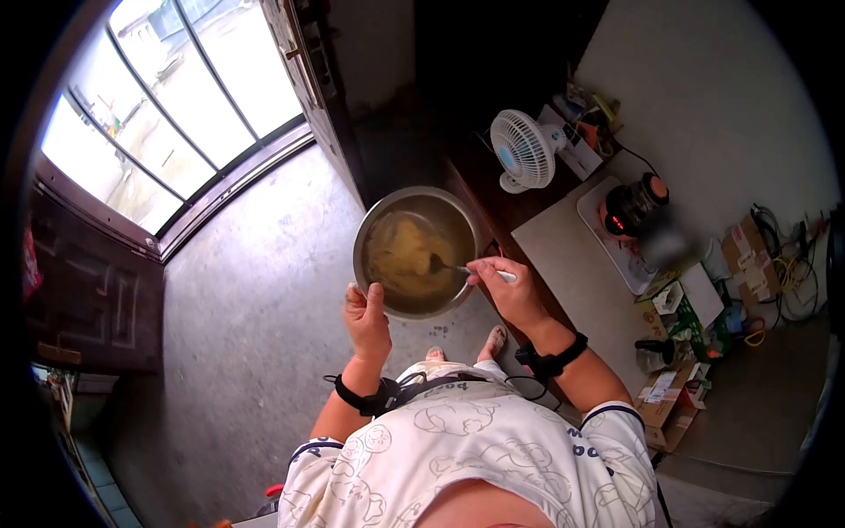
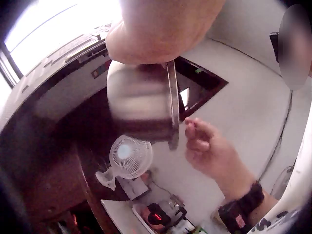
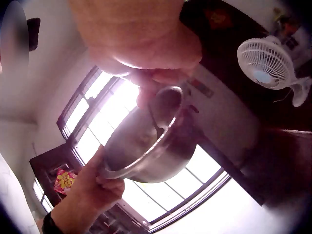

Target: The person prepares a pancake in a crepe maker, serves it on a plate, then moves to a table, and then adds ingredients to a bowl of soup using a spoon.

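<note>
A round metal bowl (image 1: pixel 418 304) with a yellowish, batter-like mixture (image 1: pixel 400 246) inside is held up in front of the body. My left hand (image 1: pixel 367 319) grips its near-left rim, thumb uppermost. In the right wrist view that left hand (image 3: pixel 95 190) shows its fingers under the rim. My right hand (image 1: pixel 515 295) pinches a spoon (image 1: pixel 453 267) with a pale handle, reaching over the bowl's right edge. The spoon's dark head dips into the mixture. Seen from the left wrist, the bowl (image 2: pixel 141 97) appears from its outer side, with the right hand (image 2: pixel 209 148) beyond the rim.
A white fan (image 1: pixel 524 148) stands on a dark table to the right. Beside it, a pale tabletop (image 1: pixel 563 233) bears a tray (image 1: pixel 607 251) with a black appliance (image 1: pixel 634 209) showing red lights. Cardboard boxes (image 1: pixel 673 400) and cables lie further right. A barred doorway (image 1: pixel 185 106) is at upper left.
</note>
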Motion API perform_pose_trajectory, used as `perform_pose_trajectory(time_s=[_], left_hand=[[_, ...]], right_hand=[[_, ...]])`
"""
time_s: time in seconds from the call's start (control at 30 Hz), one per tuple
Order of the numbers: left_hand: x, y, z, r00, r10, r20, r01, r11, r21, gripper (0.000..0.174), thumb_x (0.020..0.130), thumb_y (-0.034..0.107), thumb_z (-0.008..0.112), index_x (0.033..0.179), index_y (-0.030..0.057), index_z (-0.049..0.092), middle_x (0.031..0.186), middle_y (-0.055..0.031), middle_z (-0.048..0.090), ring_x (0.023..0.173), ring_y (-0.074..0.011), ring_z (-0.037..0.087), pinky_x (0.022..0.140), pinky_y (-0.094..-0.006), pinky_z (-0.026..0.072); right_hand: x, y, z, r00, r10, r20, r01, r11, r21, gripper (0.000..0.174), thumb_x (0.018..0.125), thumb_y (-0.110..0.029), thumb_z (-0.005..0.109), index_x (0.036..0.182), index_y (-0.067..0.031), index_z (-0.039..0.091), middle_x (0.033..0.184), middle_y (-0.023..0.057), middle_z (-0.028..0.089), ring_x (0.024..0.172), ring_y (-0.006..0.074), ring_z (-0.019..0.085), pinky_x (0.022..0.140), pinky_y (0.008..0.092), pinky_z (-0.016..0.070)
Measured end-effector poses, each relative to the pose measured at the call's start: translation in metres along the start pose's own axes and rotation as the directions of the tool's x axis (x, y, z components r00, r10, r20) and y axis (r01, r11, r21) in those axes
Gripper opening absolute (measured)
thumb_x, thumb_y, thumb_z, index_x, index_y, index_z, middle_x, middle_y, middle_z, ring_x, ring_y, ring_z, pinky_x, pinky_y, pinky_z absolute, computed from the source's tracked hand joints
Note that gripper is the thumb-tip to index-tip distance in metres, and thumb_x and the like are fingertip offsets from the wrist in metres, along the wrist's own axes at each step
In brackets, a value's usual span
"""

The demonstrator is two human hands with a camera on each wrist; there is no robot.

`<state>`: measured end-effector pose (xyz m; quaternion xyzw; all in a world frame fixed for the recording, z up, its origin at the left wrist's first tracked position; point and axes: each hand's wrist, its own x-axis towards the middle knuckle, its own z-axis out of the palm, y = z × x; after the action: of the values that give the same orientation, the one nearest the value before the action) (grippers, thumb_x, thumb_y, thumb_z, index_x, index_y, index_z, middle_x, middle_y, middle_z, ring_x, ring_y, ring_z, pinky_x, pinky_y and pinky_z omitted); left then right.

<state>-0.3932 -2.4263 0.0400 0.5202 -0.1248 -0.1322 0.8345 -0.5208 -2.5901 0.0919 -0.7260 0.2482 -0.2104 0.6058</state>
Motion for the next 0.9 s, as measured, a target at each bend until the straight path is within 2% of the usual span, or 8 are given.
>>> perform_pose_trajectory(time_s=[0.03, 0.1, 0.13, 0.33, 0.4, 0.7, 0.8, 0.9], left_hand=[[-0.001, -0.002, 0.0, 1.0, -0.002, 0.007, 0.002, 1.0, 0.001, 0.011, 0.086, 0.014, 0.054, 0.078, 0.0113, 0.048, 0.064, 0.007, 0.049, 0.049, 0.0005, 0.034, 0.041, -0.0161, 0.0255], [-0.004, -0.008, -0.001, 0.991, 0.008, 0.132, -0.006, 1.0, -0.019, 0.007, 0.088, 0.013, 0.052, 0.083, 0.009, 0.049, 0.084, 0.0009, 0.057, 0.072, -0.0051, 0.047, 0.068, -0.0206, 0.0385], [-0.005, -0.009, -0.001, 0.99, 0.006, 0.138, -0.004, 1.0, -0.018, 0.007, 0.088, 0.013, 0.052, 0.083, 0.009, 0.049, 0.084, 0.0009, 0.057, 0.072, -0.0051, 0.047, 0.068, -0.0206, 0.0385], [-0.004, 0.003, -0.006, 0.997, -0.044, 0.06, 0.04, 0.997, 0.064, 0.007, 0.088, 0.012, 0.051, 0.082, 0.0097, 0.048, 0.081, 0.0024, 0.055, 0.07, -0.0036, 0.046, 0.064, -0.0192, 0.0376], [0.0, 0.0, -0.008, 0.998, 0.043, 0.051, -0.045, 0.999, 0.023, 0.01, 0.087, 0.015, 0.053, 0.08, 0.0109, 0.048, 0.063, 0.007, 0.048, 0.046, 0.0005, 0.032, 0.04, -0.0178, 0.0252], [-0.002, 0.004, 0.009, 0.998, 0.028, 0.057, -0.03, 0.999, 0.026, 0.014, 0.087, 0.017, 0.054, 0.077, 0.0126, 0.046, 0.063, 0.0072, 0.048, 0.047, 0.001, 0.033, 0.04, -0.0157, 0.0245], [0.005, 0.005, -0.002, 0.998, 0.033, 0.058, -0.034, 0.999, 0.015, 0.014, 0.087, 0.017, 0.053, 0.076, 0.0128, 0.046, 0.064, 0.0071, 0.048, 0.047, 0.001, 0.033, 0.04, -0.0157, 0.0246], [0.005, 0.002, -0.006, 0.997, 0.039, 0.062, -0.041, 0.999, 0.03, 0.014, 0.087, 0.017, 0.053, 0.076, 0.0131, 0.046, 0.064, 0.0072, 0.048, 0.047, 0.001, 0.033, 0.039, -0.0159, 0.0246]], right_hand=[[0.001, -0.004, 0.003, 0.999, -0.02, -0.026, 0.022, 0.995, 0.094, 0.023, 0.087, -0.019, 0.051, 0.093, 0.0006, 0.062, 0.076, 0.0053, 0.064, 0.075, 0.009, 0.057, 0.07, 0.0216, 0.0432], [0.007, -0.011, 0.008, 0.997, -0.07, -0.039, 0.071, 0.996, 0.05, 0.024, 0.087, -0.019, 0.051, 0.093, 0.0008, 0.062, 0.077, 0.0062, 0.065, 0.075, 0.0103, 0.058, 0.069, 0.0219, 0.044], [0.009, -0.013, 0.01, 0.992, -0.124, -0.039, 0.124, 0.992, 0.004, 0.024, 0.087, -0.019, 0.05, 0.093, 0.001, 0.062, 0.079, 0.0072, 0.065, 0.074, 0.0116, 0.06, 0.068, 0.0223, 0.0447], [-0.006, 0.012, -0.001, 0.999, 0.024, 0.027, -0.023, 0.999, -0.03, 0.024, 0.086, -0.019, 0.051, 0.091, 0.0011, 0.062, 0.079, 0.0073, 0.065, 0.073, 0.0113, 0.059, 0.067, 0.0222, 0.0447], [-0.008, 0.015, -0.004, 0.999, 0.046, 0.018, -0.046, 0.999, -0.024, 0.023, 0.086, -0.019, 0.052, 0.091, 0.001, 0.062, 0.079, 0.0075, 0.065, 0.073, 0.0111, 0.059, 0.067, 0.0224, 0.0448], [0.003, 0.006, 0.019, 0.986, -0.148, -0.077, 0.149, 0.989, 0.001, 0.022, 0.086, -0.018, 0.051, 0.091, 0.0003, 0.062, 0.077, 0.0087, 0.065, 0.074, 0.0121, 0.061, 0.067, 0.0234, 0.0458], [-0.006, 0.009, 0.005, 0.997, 0.079, 0.013, -0.079, 0.997, 0.026, 0.023, 0.087, -0.019, 0.05, 0.093, 0.0002, 0.062, 0.079, 0.0064, 0.064, 0.075, 0.0093, 0.058, 0.071, 0.0221, 0.0441], [-0.004, 0.013, -0.007, 1.0, -0.004, -0.016, 0.004, 1.0, -0.004, 0.023, 0.087, -0.019, 0.05, 0.095, 0.0001, 0.061, 0.079, 0.0069, 0.065, 0.076, 0.0095, 0.058, 0.071, 0.0223, 0.0446]])
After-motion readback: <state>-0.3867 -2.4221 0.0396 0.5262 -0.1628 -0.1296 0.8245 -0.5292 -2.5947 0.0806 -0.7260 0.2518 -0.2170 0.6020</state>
